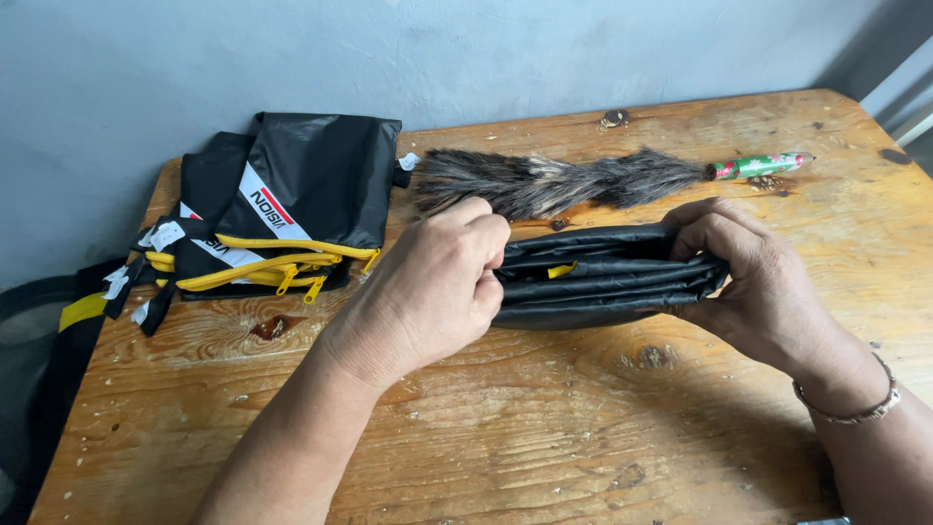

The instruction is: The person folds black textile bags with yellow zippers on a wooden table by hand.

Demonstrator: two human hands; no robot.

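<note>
Head view, looking down on a worn wooden table [505,428].

Left hand [437,287]: fingers curled inward, closed on the left end of a folded black fabric bundle [607,282]. Thumb and forefinger are pinched at the fabric edge, knuckles up.

Right hand [753,277]: fingers wrapped round the right end of the same bundle, thumb on top, fingertips tucked under. A thin bracelet [855,413] sits on that wrist.

The bundle lies flat on the table between the two hands, in several stacked folds. A short piece of yellow zipper [561,270] shows just right of the left-hand fingers.

Just beyond both hands: a dark feather duster [544,183] lying lengthwise, its feathers near the bundle's far edge. Its patterned green handle [763,164] points away past the right hand.

Beyond and left of the left hand: a pile of black bags with yellow zippers [282,209], well apart from the bundle, with straps hanging off the table's left edge.

Farthest: a grey wall [466,49].
</note>
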